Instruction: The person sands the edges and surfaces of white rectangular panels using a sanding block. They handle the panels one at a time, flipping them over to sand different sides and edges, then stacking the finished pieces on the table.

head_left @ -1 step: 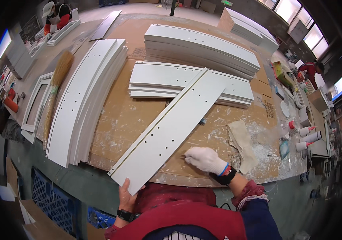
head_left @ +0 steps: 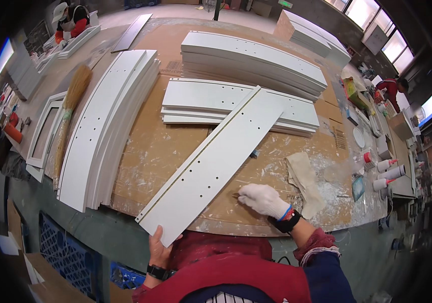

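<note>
We hold white panel [head_left: 216,159], long axis 7-to-1 o'clock: left hand [head_left: 159,247] grips near end, gloved right hand [head_left: 264,199] curled w/ fingers together at its 3 o'clock edge.

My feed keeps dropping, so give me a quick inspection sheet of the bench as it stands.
Surface: cardboard-covered bench, smeared with white filler.
Job's things: long drilled white panel lying diagonally, far end resting on a panel stack.
Clutter: rag, squeeze bottles, broom, more white panel stacks.
Grips: left hand, bare, holds the panel's near end; right hand, white-gloved, rests at the panel's edge.
Cables: nothing seen.
Surroundings: blue crate; other workers at far benches.
</note>
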A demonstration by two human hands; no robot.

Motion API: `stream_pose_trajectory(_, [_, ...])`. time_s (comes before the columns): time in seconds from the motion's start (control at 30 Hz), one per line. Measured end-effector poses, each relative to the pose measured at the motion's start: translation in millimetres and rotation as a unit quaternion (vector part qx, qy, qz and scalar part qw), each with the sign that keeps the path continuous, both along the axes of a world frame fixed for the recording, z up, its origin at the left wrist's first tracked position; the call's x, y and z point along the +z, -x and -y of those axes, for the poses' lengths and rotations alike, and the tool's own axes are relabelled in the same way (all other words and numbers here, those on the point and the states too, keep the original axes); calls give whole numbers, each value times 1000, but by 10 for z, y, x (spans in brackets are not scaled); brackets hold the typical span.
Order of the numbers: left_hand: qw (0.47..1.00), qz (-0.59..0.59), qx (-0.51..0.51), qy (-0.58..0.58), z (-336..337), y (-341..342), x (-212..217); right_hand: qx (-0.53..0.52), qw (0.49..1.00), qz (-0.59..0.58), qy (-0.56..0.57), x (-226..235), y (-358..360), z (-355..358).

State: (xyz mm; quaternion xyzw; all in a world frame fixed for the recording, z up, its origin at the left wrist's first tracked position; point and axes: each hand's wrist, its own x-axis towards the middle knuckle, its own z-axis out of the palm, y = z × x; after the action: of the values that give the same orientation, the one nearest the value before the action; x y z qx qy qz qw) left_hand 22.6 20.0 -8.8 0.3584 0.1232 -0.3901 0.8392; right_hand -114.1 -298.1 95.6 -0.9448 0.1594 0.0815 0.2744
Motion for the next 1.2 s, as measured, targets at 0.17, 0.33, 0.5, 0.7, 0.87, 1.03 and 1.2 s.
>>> stream_pose_trajectory(0.17, [1000,6,8,-22,-90,-109,-18,-111,989,50,85,30,254,262])
stream_pose_trajectory(0.33, [1000,-8,15,-5,-201,-170,-26,-235,955,107,149,-1,29,511])
stream_pose_trajectory(0.5, [1000,-1,15,-19,-209,-144,-17,-219,964,73,130,-143,-291,655])
stream_pose_trajectory(0.7, [999,-15,25,-23,-227,-129,-99,-247,957,151,6,-227,-159,833])
stream_pose_trajectory(0.87, [999,-43,26,-15,-254,-139,-67,-347,867,163,-318,-84,177,935])
stream_pose_trajectory(1.03, [999,-38,23,-23,-233,-148,-34,-382,767,212,-469,192,193,959])
stream_pose_trajectory(1.2, [999,-30,23,-28,-233,-147,-70,-336,746,299,-491,381,-15,1115])
